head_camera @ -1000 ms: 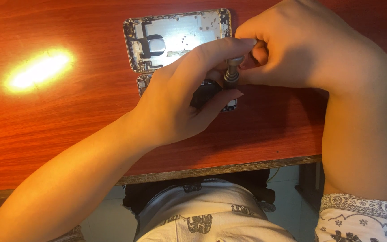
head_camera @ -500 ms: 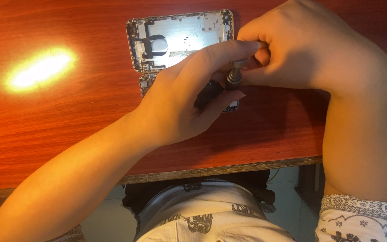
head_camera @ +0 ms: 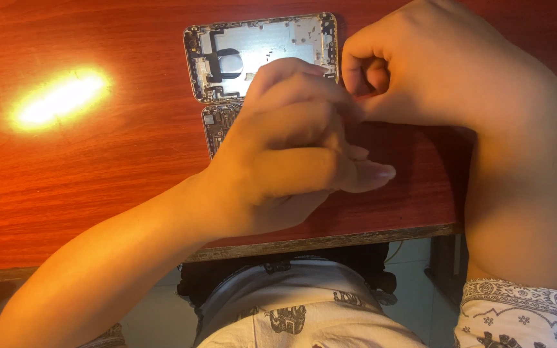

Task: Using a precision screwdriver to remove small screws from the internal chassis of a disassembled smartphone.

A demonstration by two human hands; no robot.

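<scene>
On the red wooden counter [head_camera: 98, 167], an opened phone shell [head_camera: 262, 51] lies near the far edge. The left hand [head_camera: 285, 161] curls closed just in front of it, covering a circuit board [head_camera: 217, 125]. The right hand [head_camera: 433, 71] makes a tight fist beside the shell; I cannot tell what either grip holds.
</scene>
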